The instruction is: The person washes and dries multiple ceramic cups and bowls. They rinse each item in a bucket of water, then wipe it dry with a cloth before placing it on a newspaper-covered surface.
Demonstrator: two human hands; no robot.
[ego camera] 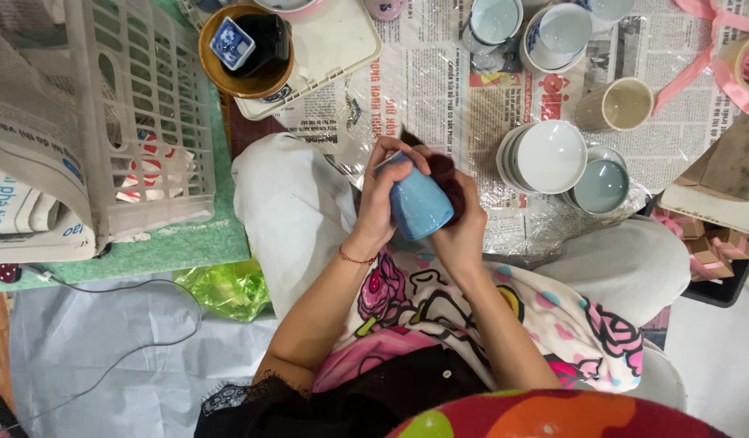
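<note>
A light blue ceramic cup (421,207) is held over my lap, tilted with its base toward me. My left hand (383,195) grips its left side, fingers curled over the top. Against the cup's right side my right hand (460,223) presses a dark reddish cloth (442,166). Both hands touch the cup. My knees in white trousers spread to either side.
Newspaper under clear plastic (439,89) covers the floor ahead, with stacked white bowls (545,156), a pale blue bowl (601,185), a beige cup (622,104) and more cups (557,34). A white plastic basket (139,113) stands left, a brown bowl (245,49) on a tray, pink ribbon (715,57) right.
</note>
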